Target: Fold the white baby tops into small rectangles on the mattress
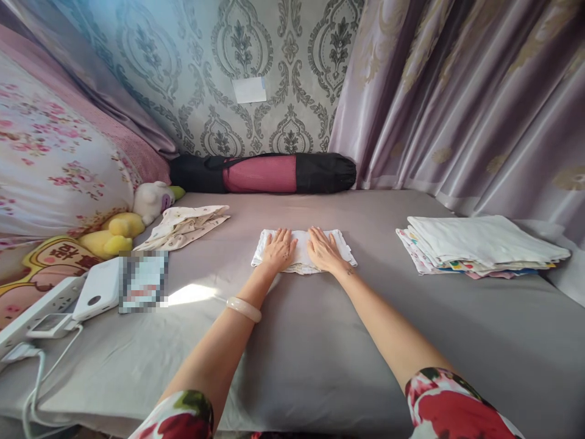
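A folded white cloth garment (300, 242) lies flat on the grey sheet, in the middle of the view. On its left half rests my left hand (278, 250), palm down with the fingers stretched out. My right hand (325, 249) lies flat on the right half in the same way. Neither hand grips the fabric. Parts of the garment are hidden beneath my palms, and its exact kind does not show.
To the right sits a stack of folded clothes (484, 241). A crumpled patterned garment (185, 225) lies at left, near plush toys (114, 235). A power strip (41, 314) and white power bank (97, 289) are at the left edge. A rolled mat bag (260, 174) lies along the wall.
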A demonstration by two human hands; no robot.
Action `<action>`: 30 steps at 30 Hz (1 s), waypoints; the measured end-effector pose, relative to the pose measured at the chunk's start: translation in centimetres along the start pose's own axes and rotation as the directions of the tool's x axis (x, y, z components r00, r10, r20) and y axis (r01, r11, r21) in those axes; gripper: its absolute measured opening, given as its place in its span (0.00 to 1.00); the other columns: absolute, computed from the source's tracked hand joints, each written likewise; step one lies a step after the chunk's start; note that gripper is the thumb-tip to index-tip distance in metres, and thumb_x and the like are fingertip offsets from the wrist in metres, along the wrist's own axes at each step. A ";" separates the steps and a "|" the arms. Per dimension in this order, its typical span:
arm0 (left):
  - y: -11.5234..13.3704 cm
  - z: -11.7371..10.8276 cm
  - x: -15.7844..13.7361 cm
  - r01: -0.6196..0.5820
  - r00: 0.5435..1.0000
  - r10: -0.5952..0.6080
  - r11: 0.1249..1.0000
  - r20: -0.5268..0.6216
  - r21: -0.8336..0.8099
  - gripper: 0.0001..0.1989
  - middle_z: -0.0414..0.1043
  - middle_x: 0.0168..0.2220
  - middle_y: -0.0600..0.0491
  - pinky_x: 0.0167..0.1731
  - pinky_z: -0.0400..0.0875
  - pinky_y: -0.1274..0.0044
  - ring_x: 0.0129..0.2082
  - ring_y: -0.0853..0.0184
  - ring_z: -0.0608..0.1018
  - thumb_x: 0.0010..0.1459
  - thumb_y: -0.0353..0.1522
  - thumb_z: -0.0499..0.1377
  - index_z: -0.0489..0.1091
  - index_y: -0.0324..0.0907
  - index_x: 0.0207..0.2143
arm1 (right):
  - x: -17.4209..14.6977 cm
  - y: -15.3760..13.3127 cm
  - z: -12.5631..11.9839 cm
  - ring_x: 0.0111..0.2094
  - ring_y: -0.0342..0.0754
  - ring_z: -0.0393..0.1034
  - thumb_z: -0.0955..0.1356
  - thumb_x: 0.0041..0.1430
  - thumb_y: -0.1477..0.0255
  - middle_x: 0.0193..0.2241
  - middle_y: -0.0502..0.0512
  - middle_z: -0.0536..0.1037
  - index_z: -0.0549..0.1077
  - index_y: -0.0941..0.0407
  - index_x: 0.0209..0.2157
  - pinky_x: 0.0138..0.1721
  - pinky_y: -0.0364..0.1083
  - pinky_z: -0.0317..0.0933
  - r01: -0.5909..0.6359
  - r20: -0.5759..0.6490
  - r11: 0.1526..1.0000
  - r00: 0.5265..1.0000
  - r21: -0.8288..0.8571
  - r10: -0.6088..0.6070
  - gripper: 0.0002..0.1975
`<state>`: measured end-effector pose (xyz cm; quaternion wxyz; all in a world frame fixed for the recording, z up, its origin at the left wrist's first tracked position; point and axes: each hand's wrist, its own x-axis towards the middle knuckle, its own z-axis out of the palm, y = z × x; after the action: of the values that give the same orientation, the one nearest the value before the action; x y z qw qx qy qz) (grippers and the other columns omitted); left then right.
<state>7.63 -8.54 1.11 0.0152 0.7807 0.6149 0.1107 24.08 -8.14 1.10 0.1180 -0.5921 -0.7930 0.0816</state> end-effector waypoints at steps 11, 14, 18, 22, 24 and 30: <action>-0.3 0.8 -0.7 0.024 1.000 -0.025 0.998 0.017 0.058 0.28 0.54 0.66 0.42 0.64 0.47 0.60 0.66 0.56 0.56 0.69 0.41 0.37 0.54 0.37 0.65 | -1.1 0.2 0.2 0.68 0.51 0.41 0.50 0.69 0.67 0.67 0.60 0.51 0.51 0.64 0.66 0.66 0.57 0.35 -0.045 0.012 0.996 0.999 -0.079 0.046 0.28; -0.4 1.0 -0.7 0.028 0.999 -0.029 0.998 0.013 0.048 0.28 0.55 0.66 0.43 0.64 0.47 0.60 0.67 0.57 0.56 0.69 0.41 0.37 0.54 0.38 0.65 | -1.1 0.2 0.2 0.68 0.51 0.42 0.50 0.69 0.67 0.67 0.60 0.52 0.52 0.63 0.66 0.66 0.57 0.35 -0.043 0.011 0.996 0.999 -0.076 0.044 0.28; -0.5 1.2 -0.7 0.032 0.999 -0.032 0.999 -0.004 0.032 0.28 0.55 0.66 0.43 0.64 0.48 0.60 0.67 0.57 0.56 0.69 0.42 0.37 0.54 0.38 0.64 | -1.0 0.3 0.1 0.68 0.51 0.41 0.50 0.69 0.67 0.67 0.59 0.51 0.51 0.64 0.66 0.66 0.57 0.35 -0.038 0.017 0.997 0.999 -0.063 0.039 0.28; -0.6 0.9 -1.0 0.044 0.997 -0.041 0.998 -0.071 0.043 0.28 0.57 0.65 0.43 0.65 0.46 0.59 0.66 0.58 0.57 0.69 0.41 0.36 0.56 0.37 0.64 | -1.1 0.6 -0.2 0.68 0.51 0.41 0.49 0.69 0.67 0.67 0.60 0.51 0.52 0.65 0.66 0.66 0.57 0.34 -0.033 -0.007 0.996 0.999 -0.079 0.033 0.29; -0.8 0.6 -1.0 0.073 0.992 -0.067 0.996 -0.103 0.056 0.28 0.57 0.65 0.43 0.65 0.45 0.59 0.66 0.58 0.56 0.69 0.41 0.36 0.57 0.38 0.64 | -1.1 0.7 -0.4 0.68 0.51 0.41 0.49 0.69 0.67 0.67 0.60 0.51 0.52 0.65 0.66 0.67 0.58 0.32 -0.038 -0.033 0.994 0.999 -0.103 0.035 0.29; -1.9 0.6 -1.1 0.158 0.985 -0.153 0.985 -0.082 0.069 0.29 0.56 0.65 0.42 0.65 0.44 0.58 0.67 0.56 0.55 0.69 0.41 0.36 0.57 0.36 0.63 | -1.1 1.3 -0.5 0.68 0.51 0.41 0.49 0.69 0.66 0.67 0.60 0.51 0.52 0.66 0.66 0.67 0.57 0.32 -0.085 -0.031 0.986 0.996 -0.140 0.081 0.29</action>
<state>5.69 -9.05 0.05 -0.0290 0.7254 0.6779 0.1158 25.75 -8.83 1.13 0.0823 -0.6325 -0.7698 0.0224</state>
